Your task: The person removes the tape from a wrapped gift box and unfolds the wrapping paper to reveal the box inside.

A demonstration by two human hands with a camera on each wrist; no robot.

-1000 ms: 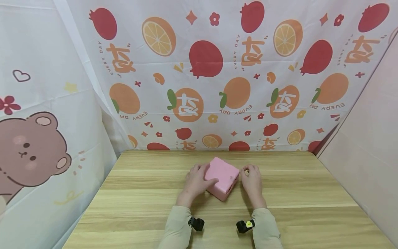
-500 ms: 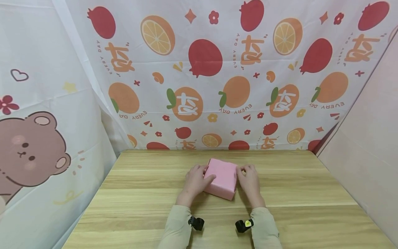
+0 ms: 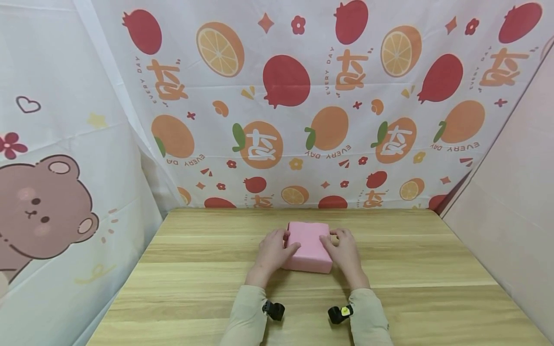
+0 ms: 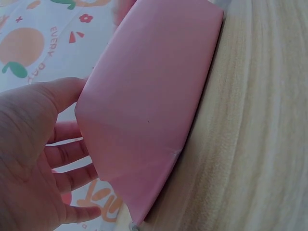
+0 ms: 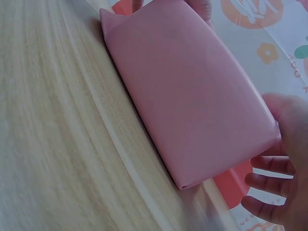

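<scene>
A pink paper-wrapped box (image 3: 308, 242) lies on the wooden table in the head view, one side facing the person. My left hand (image 3: 270, 251) holds its left edge, thumb on the top face and fingers down the side. At the opposite edge, my right hand (image 3: 346, 252) holds it with the thumb on top and the fingers beside it. The left wrist view shows the box's smooth front (image 4: 144, 91) with a pointed flap of paper at its lower end. In the right wrist view the pink box (image 5: 187, 91) rests along the tabletop, and its far side is hidden.
The wooden table (image 3: 203, 274) reaches back to a fruit-print cloth (image 3: 242, 96). A bear-print cloth (image 3: 43, 211) hangs at the left and a pale panel (image 3: 515, 192) at the right. Black cameras (image 3: 274, 311) sit on both wrists.
The pink box has turned on the table from a diagonal position to nearly square with the person. My right hand has moved left, its thumb now on the box's top.
</scene>
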